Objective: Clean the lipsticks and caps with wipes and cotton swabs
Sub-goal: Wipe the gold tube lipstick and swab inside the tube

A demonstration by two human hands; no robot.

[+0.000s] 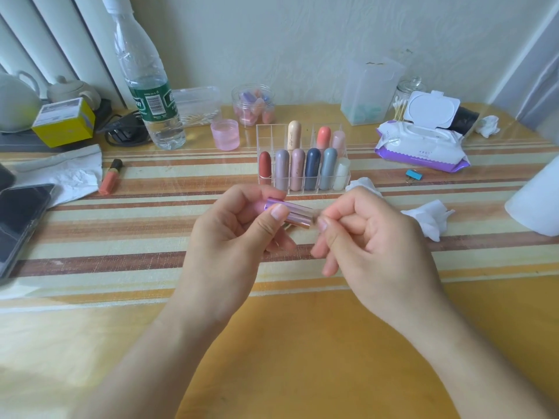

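**Desk:** Entry one, the piece in work?

**Operator:** Pink metallic tube (295, 214), a cap or a case; I cannot tell which. It is in front of the acrylic organiser (266, 131), lifted off the table (272, 343) and lying roughly level, with one end turned toward the right hand. The left hand (239, 231) has its fingers curled round the tube and its thumb pressed on top. I judge that grip is meant to stop it rolling while that end is worked.

**Desk:** Entry two, the other hand?

**Operator:** The right hand (372, 237) has its fingers curled in, with thumb and forefinger pinched on something thin at the tube's end. It is blurred from here. I take it for a cotton swab (317, 213), held short so the tip can be steered.

**Desk:** Stock?

**Operator:** Inside the organiser, nine capped lipsticks stand upright, one to a compartment, and the rear-left compartments are vacant.
- **Right of the organiser and further back:** the wipes pack (423, 146), its lid flipped open for a quick pull.
- **Behind the pack:** a glass swab jar (405, 98).
- **Just right of the organiser's front corner:** crumpled wipes (429, 217), kept within reach. I judge they are used.
- **Well left of the organiser:** one orange lipstick (110, 176) lying flat. I cannot say whether it is done or waiting.
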